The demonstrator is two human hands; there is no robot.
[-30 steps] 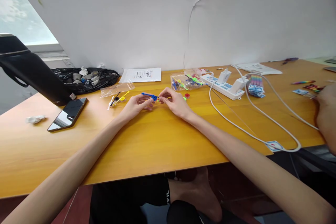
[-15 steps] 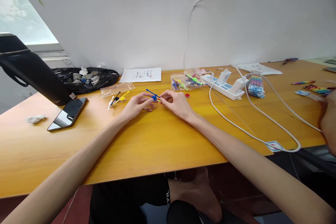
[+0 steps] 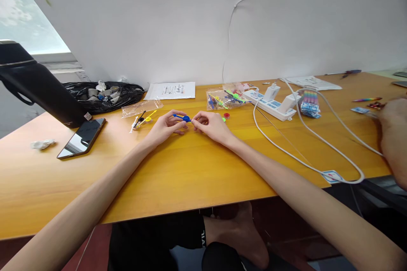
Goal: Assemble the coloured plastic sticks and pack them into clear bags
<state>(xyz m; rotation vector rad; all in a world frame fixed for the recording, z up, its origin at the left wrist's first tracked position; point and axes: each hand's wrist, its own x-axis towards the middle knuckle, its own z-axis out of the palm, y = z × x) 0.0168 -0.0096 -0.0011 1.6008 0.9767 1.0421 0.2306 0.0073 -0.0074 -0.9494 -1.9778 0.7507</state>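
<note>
My left hand (image 3: 167, 128) pinches a small blue plastic disc between thumb and fingers. Across that disc lies a blue arrow pointer (image 3: 180, 117), its tip pointing left over my left fingers. The thumb and forefinger of my right hand (image 3: 210, 126) are closed at the right end of the blue piece. Fingers cover part of the disc, so I cannot tell whether the two parts are joined. Just beyond my right hand lie a red disc (image 3: 226, 115) and a small green piece (image 3: 224, 120). Left of my left hand are yellow, black and white arrow spinners (image 3: 144, 119).
Behind my hands sit a clear bag of coloured spinner parts (image 3: 225, 99) and a white power strip (image 3: 273, 108) with looping cables. A phone (image 3: 82, 138), a black bottle (image 3: 41, 84) and a black plastic bag (image 3: 127, 95) occupy the left. Another person's hand (image 3: 394, 135) is far right.
The blue arrow has come down from above the disc to lie against it. My right hand shifted slightly left. A green piece now shows beside the red disc. The other person's hand moved left.
</note>
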